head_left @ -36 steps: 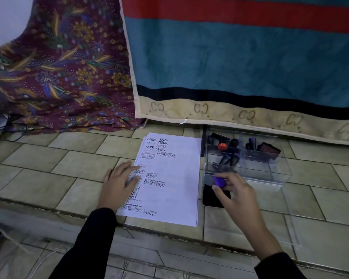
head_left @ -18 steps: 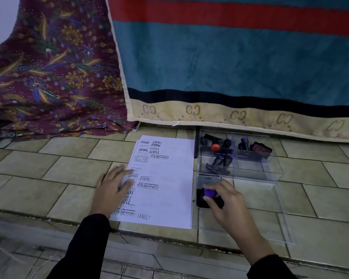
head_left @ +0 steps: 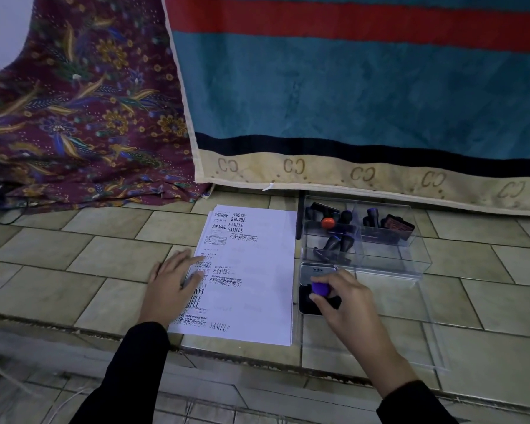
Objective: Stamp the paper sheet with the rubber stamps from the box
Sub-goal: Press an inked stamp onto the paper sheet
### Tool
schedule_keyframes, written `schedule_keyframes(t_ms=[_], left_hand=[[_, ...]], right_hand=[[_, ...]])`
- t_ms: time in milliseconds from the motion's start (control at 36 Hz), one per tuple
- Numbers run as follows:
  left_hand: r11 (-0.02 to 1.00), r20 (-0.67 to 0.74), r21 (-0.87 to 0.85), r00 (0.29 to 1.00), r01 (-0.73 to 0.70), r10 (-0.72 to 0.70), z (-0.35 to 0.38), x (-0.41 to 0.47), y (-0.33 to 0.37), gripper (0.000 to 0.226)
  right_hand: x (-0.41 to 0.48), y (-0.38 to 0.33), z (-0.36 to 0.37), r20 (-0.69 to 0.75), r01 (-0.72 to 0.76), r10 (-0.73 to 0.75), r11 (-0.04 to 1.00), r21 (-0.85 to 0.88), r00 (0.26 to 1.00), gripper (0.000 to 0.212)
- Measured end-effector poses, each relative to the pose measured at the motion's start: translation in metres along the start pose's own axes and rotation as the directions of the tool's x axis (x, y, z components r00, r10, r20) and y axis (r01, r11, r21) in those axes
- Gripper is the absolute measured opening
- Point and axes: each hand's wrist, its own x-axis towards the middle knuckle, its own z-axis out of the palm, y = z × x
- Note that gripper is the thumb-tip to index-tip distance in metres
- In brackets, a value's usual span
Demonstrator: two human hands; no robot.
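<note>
tiled ledge: r hand pinching purple stamp on ink pad; l hand flat, paper.

Two hands are seen: left hand, right hand. One stack of paper sheets is noted, one clear box, one ink pad. One purple-handled stamp is held. Stamps in the box cannot be counted exactly; one orange-knobbed stamp is distinguished. Two hanging cloths are counted.

A white paper sheet, already stamped, lies flat beside the clear box of stamps.
</note>
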Motion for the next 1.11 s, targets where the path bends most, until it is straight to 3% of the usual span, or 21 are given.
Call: schedule_keyframes(t_ms=[83, 167, 361, 583, 1111], left_hand=[[1.0, -0.002, 0.005, 1.0, 0.001, -0.001, 0.0, 0.0, 0.0, 0.056], [1.0, -0.016, -0.006, 1.0, 0.006, -0.006, -0.001, 0.0, 0.002, 0.055], [1.0, -0.007, 0.027, 1.0, 0.003, -0.003, -0.001, 0.001, 0.0, 0.055], [1.0, -0.006, 0.011, 1.0, -0.001, 0.001, -0.001, 0.002, -0.002, 0.054], [1.0, -0.014, 0.013, 1.0, -0.001, 0.001, 0.0, 0.002, 0.002, 0.058]], right_hand=[[0.003, -0.008, 0.001, -0.005, -0.041, 0.041, 0.995, -0.086, 0.999, 0.021], [0.008, -0.035, 0.007, -0.023, 0.007, -0.008, 0.999, -0.053, 1.0, 0.022], [0.016, -0.096, 0.056, 0.178, 0.123, -0.15, 0.981, 0.152, 0.973, 0.025], [0.019, -0.099, 0.092, 0.295, 0.191, -0.202, 0.979, 0.066, 0.934, 0.027], [0.017, -0.102, 0.1, 0.27, 0.295, -0.292, 0.955, 0.03, 0.917, 0.017]])
